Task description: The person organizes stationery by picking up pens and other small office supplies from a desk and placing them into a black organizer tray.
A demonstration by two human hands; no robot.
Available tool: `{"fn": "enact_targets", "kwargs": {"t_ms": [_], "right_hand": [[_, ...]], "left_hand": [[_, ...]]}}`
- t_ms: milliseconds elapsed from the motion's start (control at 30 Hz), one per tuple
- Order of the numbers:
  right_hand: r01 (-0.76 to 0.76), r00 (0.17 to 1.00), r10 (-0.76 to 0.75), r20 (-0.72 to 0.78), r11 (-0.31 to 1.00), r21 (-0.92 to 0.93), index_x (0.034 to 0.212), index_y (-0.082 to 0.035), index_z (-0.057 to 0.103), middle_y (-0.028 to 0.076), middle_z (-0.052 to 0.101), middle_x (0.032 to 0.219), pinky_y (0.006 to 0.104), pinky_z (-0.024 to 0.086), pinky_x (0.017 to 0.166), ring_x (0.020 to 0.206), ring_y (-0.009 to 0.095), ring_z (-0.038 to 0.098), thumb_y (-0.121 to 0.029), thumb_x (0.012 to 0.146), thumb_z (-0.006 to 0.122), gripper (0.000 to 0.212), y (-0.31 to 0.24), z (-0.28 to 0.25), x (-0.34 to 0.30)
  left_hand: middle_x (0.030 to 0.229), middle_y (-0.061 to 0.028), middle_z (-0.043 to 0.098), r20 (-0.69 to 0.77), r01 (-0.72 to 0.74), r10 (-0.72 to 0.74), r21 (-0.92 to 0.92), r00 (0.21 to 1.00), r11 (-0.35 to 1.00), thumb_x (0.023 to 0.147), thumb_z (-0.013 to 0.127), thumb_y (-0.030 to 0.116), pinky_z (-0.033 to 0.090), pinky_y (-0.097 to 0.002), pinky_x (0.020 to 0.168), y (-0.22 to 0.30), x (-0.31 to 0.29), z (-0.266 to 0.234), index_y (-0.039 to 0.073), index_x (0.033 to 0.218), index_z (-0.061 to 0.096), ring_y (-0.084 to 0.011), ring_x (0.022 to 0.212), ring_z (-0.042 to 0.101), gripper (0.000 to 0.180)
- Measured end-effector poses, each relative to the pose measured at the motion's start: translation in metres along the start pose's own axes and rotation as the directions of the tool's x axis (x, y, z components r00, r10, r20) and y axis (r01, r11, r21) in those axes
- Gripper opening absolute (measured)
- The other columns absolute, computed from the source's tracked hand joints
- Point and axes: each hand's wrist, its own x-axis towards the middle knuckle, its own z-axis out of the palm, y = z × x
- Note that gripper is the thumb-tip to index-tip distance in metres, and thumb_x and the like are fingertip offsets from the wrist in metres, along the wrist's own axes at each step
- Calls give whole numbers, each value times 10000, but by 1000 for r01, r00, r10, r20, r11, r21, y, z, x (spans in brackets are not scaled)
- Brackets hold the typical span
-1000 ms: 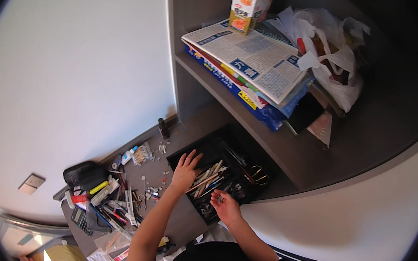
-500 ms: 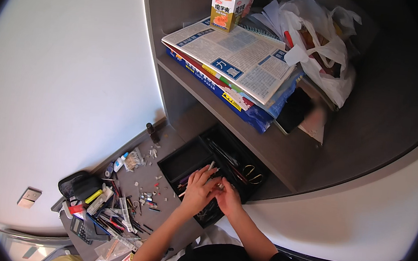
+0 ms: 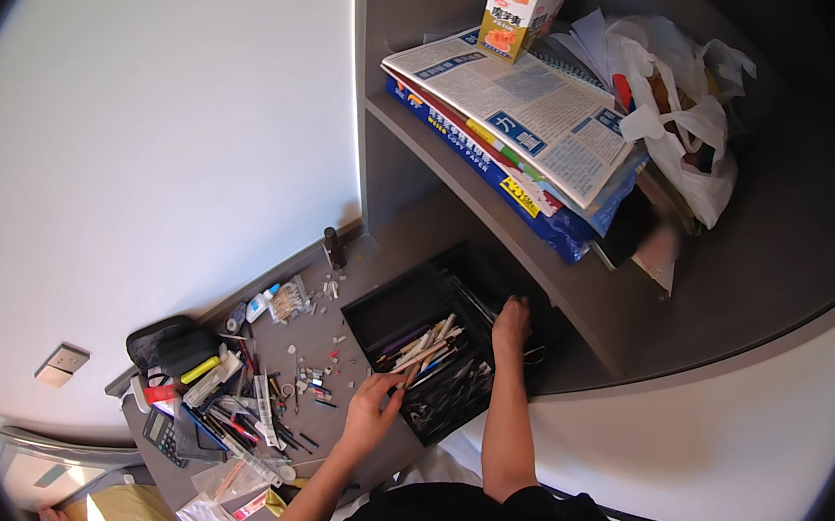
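A black compartmented box (image 3: 387,320) sits on the desk below the shelf. My left hand (image 3: 372,417) is over its near left edge, thumb and fingertips closed round the end of a brownish pencil (image 3: 414,372). Beside that hand, several pale and coloured pencils (image 3: 433,342) lie in the middle compartment. My right hand (image 3: 511,330) reaches down into the far right part of the box, by a long dark compartment. Its fingers are in shadow, and whether they hold anything is hidden. Dark and clear small items (image 3: 450,394) fill the near compartment.
Pens and stationery (image 3: 247,410) are heaped at left with a black pouch (image 3: 172,352) and calculator (image 3: 164,435). Scraps (image 3: 310,381), a glue bottle (image 3: 261,303) and a dark bottle (image 3: 334,249) stand nearby. The shelf (image 3: 465,180) overhangs, bearing newspapers (image 3: 523,100) and a white bag (image 3: 696,137).
My hands, together over the box before, have moved apart. The left went toward the near left edge; the right went to the far right part. The view has shifted, and the pencils are now uncovered.
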Motion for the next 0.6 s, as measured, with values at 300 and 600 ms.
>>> {"fn": "enact_targets", "kwargs": {"t_ms": [300, 600], "right_hand": [[-4, 996, 18, 88, 988, -154, 1112, -47, 576, 145, 570, 1227, 527, 520, 873, 1108, 370, 581, -59, 934, 463, 212, -9, -12, -15], [68, 993, -73, 97, 996, 52, 1074, -48, 612, 197, 647, 1103, 470, 520, 825, 988, 386, 631, -93, 946, 455, 207, 22, 21, 4]], "left_hand": [[961, -137, 659, -63, 45, -49, -66, 997, 997, 862, 611, 31, 502, -370, 756, -14, -27, -13, 29, 1033, 654, -329, 900, 640, 176], [947, -134, 671, -112, 78, -88, -90, 990, 993, 869, 606, 20, 513, -318, 749, -20, -48, -12, 11, 1028, 655, -272, 885, 667, 166]]}}
